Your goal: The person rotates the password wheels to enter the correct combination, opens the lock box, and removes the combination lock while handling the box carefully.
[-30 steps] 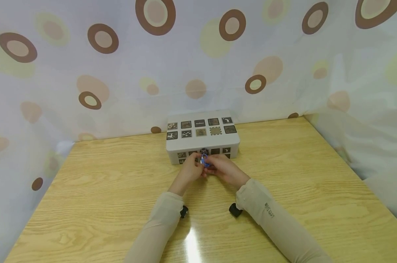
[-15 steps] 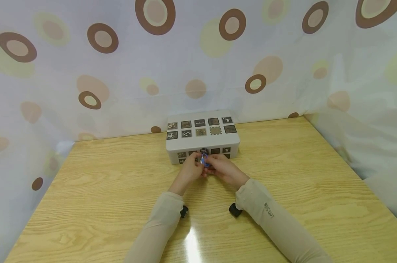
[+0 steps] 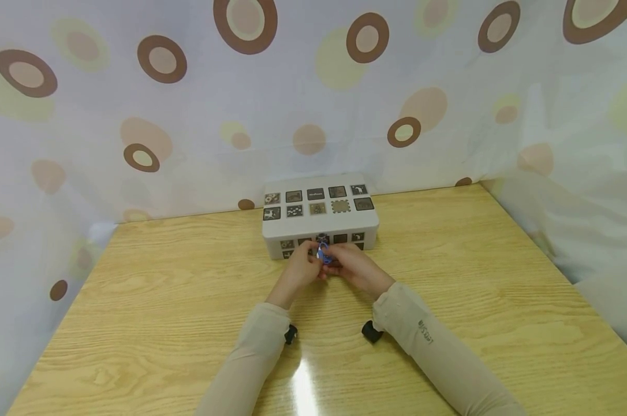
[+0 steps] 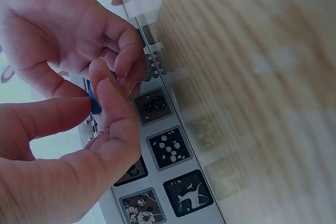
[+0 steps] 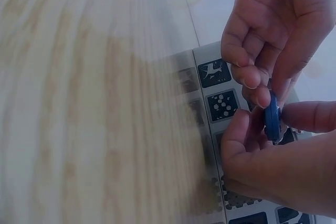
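A white box (image 3: 321, 230) with dark square pictures stands at the back of the table, its lid down. At the middle of its front is a small metal clasp (image 3: 321, 237). Just before the clasp, both hands meet around a small, flat blue piece with a loop (image 3: 323, 255). My right hand (image 3: 359, 269) pinches it between thumb and curled fingers, as the right wrist view shows of the blue piece (image 5: 272, 119). My left hand (image 3: 298, 270) pinches its other end with thumb and index finger. Fingers hide much of the piece and the box front.
The wood-grain table (image 3: 163, 312) spreads around the box on both sides. A white curtain with brown and yellow circles (image 3: 272, 98) hangs close behind the box. Black straps with small dark mounts (image 3: 372, 332) sit at the wrists.
Hands and box keep their places. The blue piece tilts very slightly between the fingers.
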The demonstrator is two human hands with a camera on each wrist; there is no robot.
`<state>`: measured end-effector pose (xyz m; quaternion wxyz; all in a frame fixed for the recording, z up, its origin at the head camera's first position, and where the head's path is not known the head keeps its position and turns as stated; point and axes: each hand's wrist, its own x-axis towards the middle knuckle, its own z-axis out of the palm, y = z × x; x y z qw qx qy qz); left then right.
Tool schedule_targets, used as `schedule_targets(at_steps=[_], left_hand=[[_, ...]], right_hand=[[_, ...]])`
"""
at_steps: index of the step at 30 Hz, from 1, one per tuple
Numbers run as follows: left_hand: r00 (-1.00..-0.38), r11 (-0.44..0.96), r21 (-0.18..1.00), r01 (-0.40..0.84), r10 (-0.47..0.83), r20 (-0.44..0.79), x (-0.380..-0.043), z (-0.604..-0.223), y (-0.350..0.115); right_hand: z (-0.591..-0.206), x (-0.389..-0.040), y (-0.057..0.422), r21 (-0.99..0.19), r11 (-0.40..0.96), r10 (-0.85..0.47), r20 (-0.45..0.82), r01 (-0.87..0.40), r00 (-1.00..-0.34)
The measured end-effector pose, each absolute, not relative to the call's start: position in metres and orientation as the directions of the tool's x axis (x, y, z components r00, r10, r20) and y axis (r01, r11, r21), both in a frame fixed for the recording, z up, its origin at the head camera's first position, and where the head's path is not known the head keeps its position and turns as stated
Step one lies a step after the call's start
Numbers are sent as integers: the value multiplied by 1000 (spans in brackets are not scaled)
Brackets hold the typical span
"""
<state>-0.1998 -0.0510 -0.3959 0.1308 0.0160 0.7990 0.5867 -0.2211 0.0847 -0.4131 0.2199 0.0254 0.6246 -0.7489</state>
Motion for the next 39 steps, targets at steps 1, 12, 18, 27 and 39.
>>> schedule_targets(at_steps=[1,12,18,27,39], left_hand=[[-965,313,941,-127,179,-190,-200,-396,-51],[-965,309,943,-125,182,-187,-199,-395,-51],[-966,303,944,-128,179,-189,-199,-396,-51],[-965,296,947,-129,181,-189,-199,-396,-51],[-967,300,946,-122,179,-182,-199,-396,-52]], right_hand=[[-413,-221,85,-924,-121,-297,-314,362,-902],[-414,-220,86,-936,-94,-327,-293,340,-898],[-414,-220,87,-941,-86,-341,-281,327,-897],[-415,-220,86,-945,-71,-343,-277,319,-898],[-413,-221,88,-925,-135,-310,-301,355,-902]])
